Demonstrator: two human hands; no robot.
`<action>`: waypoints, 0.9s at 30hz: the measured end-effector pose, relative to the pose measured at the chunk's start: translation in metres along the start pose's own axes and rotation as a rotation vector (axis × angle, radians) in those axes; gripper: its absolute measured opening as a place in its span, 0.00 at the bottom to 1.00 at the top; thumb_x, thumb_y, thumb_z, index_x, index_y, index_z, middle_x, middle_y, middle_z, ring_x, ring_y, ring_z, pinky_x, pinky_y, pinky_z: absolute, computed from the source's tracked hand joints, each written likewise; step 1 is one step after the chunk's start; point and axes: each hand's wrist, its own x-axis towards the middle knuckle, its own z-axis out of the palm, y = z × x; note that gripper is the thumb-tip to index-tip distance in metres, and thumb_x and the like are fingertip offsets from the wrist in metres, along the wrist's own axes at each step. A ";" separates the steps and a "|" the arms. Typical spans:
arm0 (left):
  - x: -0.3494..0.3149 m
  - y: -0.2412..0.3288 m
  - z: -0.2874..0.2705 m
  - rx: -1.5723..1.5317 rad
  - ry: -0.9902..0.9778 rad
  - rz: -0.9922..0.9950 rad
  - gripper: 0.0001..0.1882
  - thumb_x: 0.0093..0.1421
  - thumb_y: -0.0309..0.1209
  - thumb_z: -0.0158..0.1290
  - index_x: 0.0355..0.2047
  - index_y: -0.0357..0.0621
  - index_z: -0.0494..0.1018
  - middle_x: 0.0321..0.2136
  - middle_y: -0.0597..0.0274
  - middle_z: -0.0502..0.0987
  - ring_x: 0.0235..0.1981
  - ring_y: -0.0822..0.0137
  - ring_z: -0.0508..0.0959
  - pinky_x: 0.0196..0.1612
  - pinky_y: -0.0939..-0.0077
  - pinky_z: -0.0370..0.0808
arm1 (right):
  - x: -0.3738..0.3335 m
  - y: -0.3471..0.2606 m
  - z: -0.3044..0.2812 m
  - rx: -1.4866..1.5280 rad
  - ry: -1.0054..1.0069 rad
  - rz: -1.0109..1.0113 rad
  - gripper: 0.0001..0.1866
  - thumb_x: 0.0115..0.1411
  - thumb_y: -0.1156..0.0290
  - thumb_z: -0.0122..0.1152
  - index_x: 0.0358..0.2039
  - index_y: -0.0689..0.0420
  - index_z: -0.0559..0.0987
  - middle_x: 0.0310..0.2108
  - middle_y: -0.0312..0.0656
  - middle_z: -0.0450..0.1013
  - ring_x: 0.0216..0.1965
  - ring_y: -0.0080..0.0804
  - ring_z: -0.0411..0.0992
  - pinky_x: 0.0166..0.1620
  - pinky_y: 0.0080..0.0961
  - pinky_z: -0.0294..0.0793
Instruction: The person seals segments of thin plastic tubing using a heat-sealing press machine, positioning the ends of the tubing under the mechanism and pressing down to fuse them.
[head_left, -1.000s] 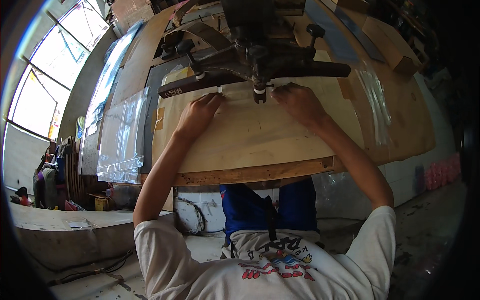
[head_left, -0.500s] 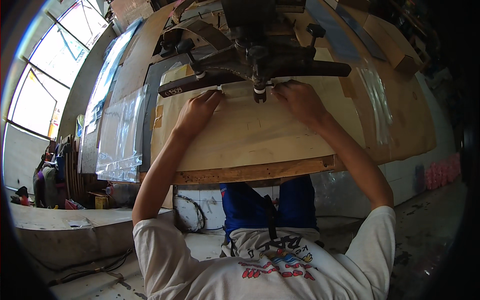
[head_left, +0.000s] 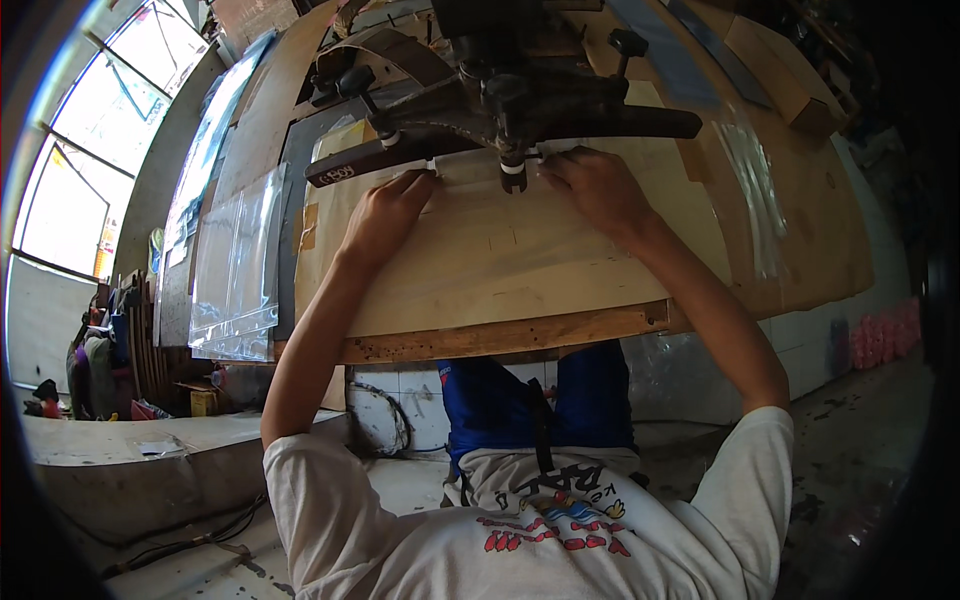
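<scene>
Sheet (head_left: 520, 260) is pale creamy yellow, tape patches (head_left: 309, 226) tan, and that wooden edge (head_left: 500, 336) is orangey brown with dark specks. Long bar (head_left: 640, 122)'s near-black (white scrawl on 1 end). Shorts (head_left: 592, 400) are bright blue, shirt (head_left: 440, 550) off-white with a multicoloured print.

Left: bright barred window (head_left: 75, 205); mixed clutter (head_left: 108, 350) piled below, small yellow box (head_left: 203, 403) at its right. Low pale ledge (head_left: 90, 437) nearer the camera. Dark cables (head_left: 185, 545) along the lower left. Upper right: brown cardboard box (head_left: 785, 75) beside blue-grey strip (head_left: 718, 52). Far right: pink bundle (head_left: 886, 338).
</scene>
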 end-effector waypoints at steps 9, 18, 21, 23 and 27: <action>0.000 0.000 0.000 0.013 -0.001 -0.009 0.15 0.58 0.21 0.54 0.45 0.47 0.75 0.42 0.55 0.81 0.40 0.47 0.84 0.41 0.57 0.84 | 0.001 0.000 -0.002 -0.032 -0.006 0.003 0.09 0.66 0.66 0.64 0.40 0.57 0.85 0.32 0.47 0.81 0.35 0.47 0.81 0.42 0.40 0.81; -0.007 -0.002 -0.003 0.041 -0.040 -0.038 0.17 0.58 0.22 0.55 0.49 0.47 0.75 0.46 0.53 0.81 0.42 0.47 0.84 0.43 0.56 0.84 | 0.004 -0.003 -0.001 -0.012 -0.024 -0.001 0.09 0.66 0.66 0.64 0.38 0.59 0.85 0.34 0.48 0.82 0.36 0.47 0.81 0.43 0.41 0.81; -0.003 -0.002 -0.004 0.089 -0.032 -0.012 0.15 0.61 0.24 0.54 0.49 0.47 0.75 0.45 0.54 0.82 0.42 0.48 0.84 0.43 0.57 0.83 | 0.002 0.002 0.002 -0.053 0.031 -0.053 0.07 0.65 0.68 0.62 0.37 0.57 0.84 0.31 0.45 0.80 0.35 0.43 0.81 0.41 0.39 0.82; -0.002 -0.001 -0.005 0.009 -0.057 -0.003 0.14 0.62 0.26 0.53 0.49 0.46 0.75 0.46 0.54 0.81 0.42 0.49 0.85 0.44 0.57 0.83 | 0.001 0.004 0.004 -0.091 0.075 -0.116 0.05 0.63 0.70 0.61 0.36 0.55 0.82 0.28 0.42 0.79 0.34 0.40 0.81 0.39 0.37 0.82; -0.004 0.002 -0.008 -0.011 -0.080 -0.032 0.14 0.62 0.28 0.54 0.49 0.46 0.75 0.47 0.54 0.81 0.42 0.50 0.85 0.44 0.58 0.83 | 0.003 -0.004 0.001 -0.103 0.018 -0.051 0.06 0.63 0.69 0.63 0.35 0.57 0.83 0.29 0.44 0.80 0.33 0.42 0.81 0.39 0.38 0.82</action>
